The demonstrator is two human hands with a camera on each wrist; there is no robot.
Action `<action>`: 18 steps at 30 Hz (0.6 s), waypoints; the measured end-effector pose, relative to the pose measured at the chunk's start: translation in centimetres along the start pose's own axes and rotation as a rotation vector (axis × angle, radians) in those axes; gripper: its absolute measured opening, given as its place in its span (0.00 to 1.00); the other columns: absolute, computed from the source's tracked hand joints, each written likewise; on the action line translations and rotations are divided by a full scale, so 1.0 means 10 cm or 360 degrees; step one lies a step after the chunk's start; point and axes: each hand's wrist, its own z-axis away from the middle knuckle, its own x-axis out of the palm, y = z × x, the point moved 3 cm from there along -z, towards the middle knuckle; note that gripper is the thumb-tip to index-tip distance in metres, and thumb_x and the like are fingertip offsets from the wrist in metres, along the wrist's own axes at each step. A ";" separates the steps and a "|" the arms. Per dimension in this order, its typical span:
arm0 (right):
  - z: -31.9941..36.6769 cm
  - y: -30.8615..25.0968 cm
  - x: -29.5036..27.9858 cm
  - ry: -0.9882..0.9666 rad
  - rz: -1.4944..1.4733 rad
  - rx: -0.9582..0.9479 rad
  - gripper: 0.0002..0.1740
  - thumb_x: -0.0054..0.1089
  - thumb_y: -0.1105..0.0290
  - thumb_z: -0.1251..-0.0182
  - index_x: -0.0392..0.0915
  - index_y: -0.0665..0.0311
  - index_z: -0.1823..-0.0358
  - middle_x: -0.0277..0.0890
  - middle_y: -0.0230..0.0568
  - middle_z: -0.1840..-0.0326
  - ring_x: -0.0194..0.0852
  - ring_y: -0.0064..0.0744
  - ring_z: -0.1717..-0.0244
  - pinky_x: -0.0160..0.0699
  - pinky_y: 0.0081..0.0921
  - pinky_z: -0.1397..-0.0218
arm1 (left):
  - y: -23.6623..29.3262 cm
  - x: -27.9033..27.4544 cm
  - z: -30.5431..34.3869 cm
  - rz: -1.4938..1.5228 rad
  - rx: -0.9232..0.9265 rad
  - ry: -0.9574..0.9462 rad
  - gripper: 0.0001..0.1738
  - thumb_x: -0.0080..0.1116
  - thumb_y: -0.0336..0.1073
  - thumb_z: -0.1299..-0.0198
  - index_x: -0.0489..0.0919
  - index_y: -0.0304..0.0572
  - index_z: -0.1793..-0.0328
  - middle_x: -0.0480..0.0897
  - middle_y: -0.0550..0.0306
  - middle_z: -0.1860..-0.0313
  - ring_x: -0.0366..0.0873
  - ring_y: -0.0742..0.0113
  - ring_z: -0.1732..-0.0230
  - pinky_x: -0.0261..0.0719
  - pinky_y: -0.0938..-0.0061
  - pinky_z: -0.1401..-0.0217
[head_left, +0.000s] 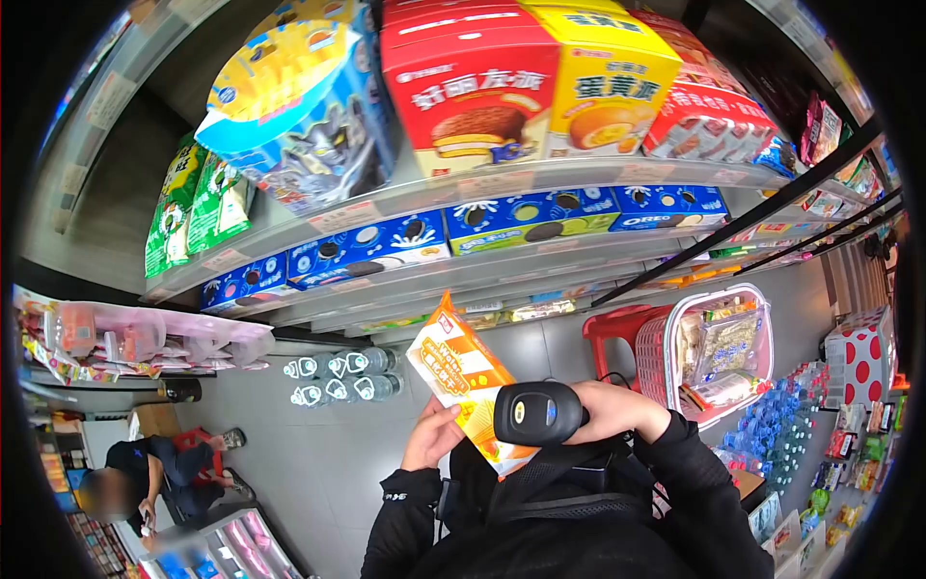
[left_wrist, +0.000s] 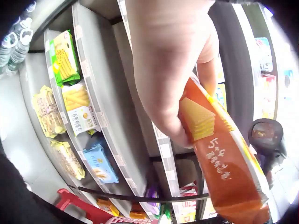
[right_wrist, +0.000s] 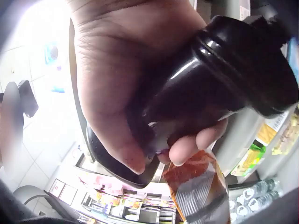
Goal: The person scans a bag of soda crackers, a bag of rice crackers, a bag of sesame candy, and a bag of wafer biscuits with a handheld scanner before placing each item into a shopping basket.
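Observation:
In the head view my left hand [head_left: 431,439] grips an orange and white pack of wafer biscuits [head_left: 461,372] by its lower left edge. The left wrist view shows the thumb and fingers around one side of the wafer pack [left_wrist: 219,163], its orange face visible. My right hand [head_left: 617,412] holds a black handheld barcode scanner [head_left: 536,413], its head overlapping the pack's right edge in the head view. Seen from the right wrist, the fingers curl round the handle of the scanner [right_wrist: 196,84], and the pack's crimped end [right_wrist: 198,191] lies just beyond them.
Shelves with a red pie box [head_left: 473,87], a yellow pie box [head_left: 610,82] and blue cookie boxes [head_left: 531,217] stand ahead. A filled pink and white basket [head_left: 656,362] sits by a red stool [head_left: 608,338] at right. Water bottles [head_left: 371,362] and a seated person [head_left: 178,468] are leftward.

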 end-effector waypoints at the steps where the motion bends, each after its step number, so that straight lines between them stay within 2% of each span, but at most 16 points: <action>1: 0.07 -0.02 -0.04 0.0005 0.0002 -0.0008 0.25 0.65 0.69 0.58 0.70 0.66 0.55 0.75 0.45 0.58 0.74 0.36 0.56 0.69 0.28 0.52 | -0.05 0.05 -0.04 -0.0008 0.0002 -0.0004 0.27 0.47 0.24 0.46 0.58 0.38 0.39 0.67 0.49 0.42 0.63 0.55 0.39 0.59 0.60 0.37; 3: 0.22 -0.11 -0.10 -0.0088 -0.0076 -0.0086 0.25 0.65 0.69 0.57 0.71 0.66 0.55 0.75 0.44 0.59 0.74 0.36 0.57 0.70 0.28 0.52 | -0.15 0.18 -0.11 -0.0050 -0.0065 -0.0174 0.26 0.48 0.31 0.45 0.59 0.38 0.39 0.67 0.50 0.42 0.63 0.54 0.39 0.60 0.61 0.38; 4: 0.29 -0.08 -0.12 -0.0190 -0.0049 -0.0084 0.29 0.64 0.69 0.56 0.68 0.66 0.50 0.73 0.46 0.55 0.72 0.39 0.53 0.68 0.28 0.49 | -0.20 0.23 -0.16 -0.0066 -0.0071 -0.0182 0.26 0.48 0.31 0.45 0.59 0.38 0.39 0.67 0.50 0.42 0.63 0.54 0.39 0.60 0.61 0.38; 5: 0.35 -0.06 -0.12 -0.0169 -0.0050 -0.0093 0.29 0.64 0.69 0.56 0.68 0.66 0.50 0.73 0.46 0.55 0.72 0.39 0.53 0.68 0.28 0.49 | -0.25 0.34 -0.23 0.0125 -0.0091 -0.0193 0.27 0.46 0.37 0.44 0.59 0.38 0.39 0.67 0.49 0.41 0.63 0.54 0.40 0.60 0.61 0.38; 6: 0.38 -0.07 -0.11 -0.0141 -0.0017 -0.0262 0.30 0.62 0.69 0.57 0.66 0.68 0.49 0.72 0.48 0.53 0.71 0.41 0.53 0.68 0.29 0.50 | -0.30 0.46 -0.29 0.0315 -0.0119 -0.0204 0.28 0.45 0.44 0.42 0.59 0.38 0.38 0.67 0.49 0.41 0.63 0.54 0.40 0.60 0.61 0.38; 7: 0.42 -0.10 -0.09 -0.0109 0.0018 -0.0428 0.31 0.59 0.70 0.58 0.64 0.69 0.48 0.70 0.50 0.52 0.70 0.44 0.52 0.68 0.29 0.50 | -0.35 0.54 -0.31 0.0283 -0.0094 0.0080 0.32 0.41 0.55 0.42 0.60 0.40 0.39 0.72 0.51 0.48 0.69 0.55 0.47 0.67 0.61 0.45; 9: 0.54 -0.11 -0.12 -0.0102 0.0008 -0.0462 0.33 0.58 0.70 0.59 0.62 0.70 0.46 0.67 0.52 0.49 0.68 0.45 0.50 0.66 0.30 0.48 | -0.43 0.55 -0.46 0.0227 -0.0117 -0.0031 0.33 0.41 0.60 0.44 0.63 0.41 0.42 0.74 0.52 0.60 0.73 0.58 0.61 0.73 0.64 0.58; 10: 0.61 -0.11 -0.16 -0.0071 0.0032 -0.0503 0.32 0.58 0.70 0.59 0.63 0.71 0.47 0.68 0.53 0.51 0.69 0.45 0.51 0.66 0.30 0.48 | -0.49 0.54 -0.48 0.0162 -0.0184 0.0016 0.32 0.42 0.61 0.45 0.64 0.43 0.44 0.71 0.54 0.69 0.69 0.62 0.72 0.70 0.69 0.70; 11: 0.69 -0.10 -0.20 -0.0047 0.0054 -0.0542 0.32 0.58 0.70 0.59 0.63 0.71 0.48 0.68 0.54 0.52 0.69 0.46 0.52 0.67 0.30 0.49 | -0.50 0.65 -0.50 0.0153 -0.0164 -0.0025 0.32 0.45 0.59 0.46 0.64 0.41 0.45 0.70 0.54 0.72 0.66 0.64 0.76 0.65 0.72 0.74; 13: 0.89 0.05 -0.31 0.0149 0.0026 -0.0392 0.28 0.60 0.69 0.59 0.66 0.72 0.53 0.73 0.53 0.60 0.73 0.44 0.58 0.69 0.30 0.55 | -0.48 0.87 -0.48 0.0246 -0.0245 -0.0243 0.32 0.48 0.57 0.47 0.63 0.40 0.44 0.68 0.54 0.71 0.65 0.66 0.75 0.64 0.72 0.71; 15: 1.12 0.12 -0.41 0.0380 -0.0041 -0.0331 0.25 0.61 0.68 0.59 0.69 0.71 0.56 0.75 0.50 0.64 0.75 0.41 0.63 0.70 0.30 0.59 | -0.51 0.65 -0.71 0.0423 -0.0487 -0.0949 0.33 0.51 0.55 0.48 0.60 0.41 0.42 0.66 0.53 0.65 0.64 0.67 0.70 0.62 0.72 0.63; 16: 1.23 0.12 -0.44 0.0446 -0.0112 -0.0272 0.22 0.61 0.68 0.59 0.70 0.71 0.60 0.75 0.50 0.68 0.75 0.42 0.67 0.71 0.30 0.62 | -0.51 0.77 -0.71 0.0400 -0.0513 -0.0988 0.34 0.51 0.55 0.48 0.60 0.41 0.42 0.66 0.53 0.65 0.64 0.67 0.71 0.62 0.72 0.64; 18: 1.37 0.19 -0.45 0.0467 -0.0048 -0.0233 0.21 0.61 0.68 0.59 0.71 0.71 0.62 0.75 0.50 0.69 0.75 0.43 0.67 0.71 0.30 0.62 | -0.50 1.01 -0.67 0.0366 -0.0557 -0.1013 0.35 0.51 0.56 0.49 0.59 0.41 0.42 0.66 0.53 0.66 0.64 0.67 0.71 0.62 0.73 0.65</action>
